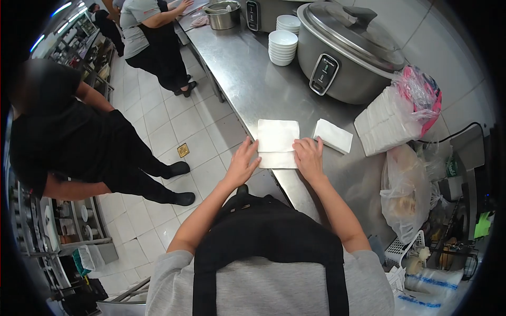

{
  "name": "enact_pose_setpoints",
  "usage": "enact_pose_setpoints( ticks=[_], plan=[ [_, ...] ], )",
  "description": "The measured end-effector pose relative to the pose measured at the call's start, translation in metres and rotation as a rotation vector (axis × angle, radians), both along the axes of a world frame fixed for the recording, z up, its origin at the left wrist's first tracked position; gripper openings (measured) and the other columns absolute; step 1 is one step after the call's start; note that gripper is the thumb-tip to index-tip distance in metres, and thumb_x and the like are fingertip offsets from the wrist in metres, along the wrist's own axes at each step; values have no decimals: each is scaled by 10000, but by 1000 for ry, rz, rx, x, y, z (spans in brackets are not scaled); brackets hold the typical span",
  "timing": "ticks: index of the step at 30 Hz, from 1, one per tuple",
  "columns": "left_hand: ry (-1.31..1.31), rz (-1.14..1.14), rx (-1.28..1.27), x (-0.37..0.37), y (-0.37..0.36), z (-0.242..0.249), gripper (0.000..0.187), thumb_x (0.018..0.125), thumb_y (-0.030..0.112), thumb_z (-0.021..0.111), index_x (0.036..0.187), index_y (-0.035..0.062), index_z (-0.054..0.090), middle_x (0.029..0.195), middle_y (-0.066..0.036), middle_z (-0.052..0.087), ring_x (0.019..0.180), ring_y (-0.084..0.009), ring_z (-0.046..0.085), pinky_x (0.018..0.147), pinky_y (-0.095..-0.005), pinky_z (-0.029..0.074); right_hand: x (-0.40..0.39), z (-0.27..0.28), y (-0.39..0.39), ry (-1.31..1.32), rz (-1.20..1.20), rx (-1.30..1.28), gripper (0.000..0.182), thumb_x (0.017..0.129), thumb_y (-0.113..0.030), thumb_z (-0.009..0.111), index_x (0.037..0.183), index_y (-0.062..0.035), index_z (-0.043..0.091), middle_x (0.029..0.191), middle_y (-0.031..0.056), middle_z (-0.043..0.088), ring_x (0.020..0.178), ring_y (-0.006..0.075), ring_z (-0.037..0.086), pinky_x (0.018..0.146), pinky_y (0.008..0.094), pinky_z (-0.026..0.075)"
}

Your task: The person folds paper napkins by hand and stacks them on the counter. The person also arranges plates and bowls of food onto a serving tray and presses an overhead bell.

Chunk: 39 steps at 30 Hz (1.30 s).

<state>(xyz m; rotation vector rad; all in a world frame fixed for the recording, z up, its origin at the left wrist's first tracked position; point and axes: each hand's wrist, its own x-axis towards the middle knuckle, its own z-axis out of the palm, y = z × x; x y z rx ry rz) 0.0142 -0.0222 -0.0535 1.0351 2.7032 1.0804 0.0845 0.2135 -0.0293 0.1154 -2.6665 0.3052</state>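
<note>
A white paper napkin [278, 136] lies at the front edge of the steel counter, with a fold line across its lower part. My left hand [243, 160] holds its left edge between thumb and fingers. At the right edge, my right hand [310, 158] has its fingers curled onto the paper. Just right of that hand sits a small stack of folded napkins [333, 136]. Farther right, a large pack of napkins [383, 124] leans in torn clear and pink plastic.
A big rice cooker [350, 50] stands at the back of the counter [242, 73], beside stacked white bowls [283, 47] and a metal pot [222, 15]. Plastic bags [405, 195] lie at right. A person in black [68, 126] stands at left; another [153, 42] works farther up.
</note>
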Motion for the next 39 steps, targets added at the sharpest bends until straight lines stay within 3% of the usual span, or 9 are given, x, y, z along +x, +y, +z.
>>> enact_pose_setpoints(
  ticks=[4,6,7,10,15,23,30,34,39],
  plan=[
    [-401,205,394,2,-3,17,590,922,420,473,1379,76,329,1218,-187,532,1122,-299,539,859,-380,480,-8,22,-12,173,44,-149,135,714,-45,611,848,-66,605,942,36,605,962,229,546,936,494,332],
    [-1368,160,929,-8,-4,21,566,906,313,534,1365,66,314,1074,-133,590,989,-229,600,695,-310,532,1,33,-23,183,77,-150,158,700,-38,621,856,-61,609,962,42,610,961,234,552,905,453,360],
    [-1423,156,1018,-8,1,25,625,874,182,578,1396,75,251,1104,-151,574,968,-234,604,695,-312,549,5,34,-27,182,150,-178,166,697,-38,621,861,-60,611,976,49,611,964,245,553,899,436,372],
    [-1014,295,854,-3,30,46,685,842,83,601,1411,82,220,1145,-155,549,972,-243,602,705,-325,561,20,29,-16,158,221,-196,220,769,-73,605,987,-47,604,1046,78,609,988,260,559,868,374,419],
    [-806,-69,751,-13,112,69,706,818,26,599,1417,79,228,1184,-154,525,983,-206,581,737,-329,538,24,48,37,11,-239,-1780,435,878,-91,551,1285,-29,412,1025,102,605,896,141,571,731,296,474],
    [-419,-68,352,-54,225,36,656,715,79,685,1302,2,403,711,-103,629,654,-176,605,638,-317,474,13,-4,154,182,-489,-1045,527,731,48,670,1214,-14,469,773,58,611,656,127,579,604,269,465],
    [-373,-98,246,-60,228,10,644,704,73,691,1285,-6,424,692,-89,612,647,-191,603,639,-311,486,18,-17,150,89,-650,-702,492,708,33,682,1164,37,498,831,46,604,646,123,556,605,269,461],
    [-337,-123,233,-54,227,0,633,770,125,658,1325,1,380,1045,-153,564,941,-216,561,804,-331,457,22,-27,150,46,-661,-679,474,797,-78,658,1233,-4,488,1068,150,592,899,214,604,794,331,475],
    [-827,-58,571,-34,231,10,691,925,320,473,1448,1,154,1507,-191,166,1395,-276,184,1112,-334,186,18,-37,155,151,-436,-1382,655,974,-429,386,1398,58,276,1469,168,287,1372,242,246,1120,316,161]
  ],
)
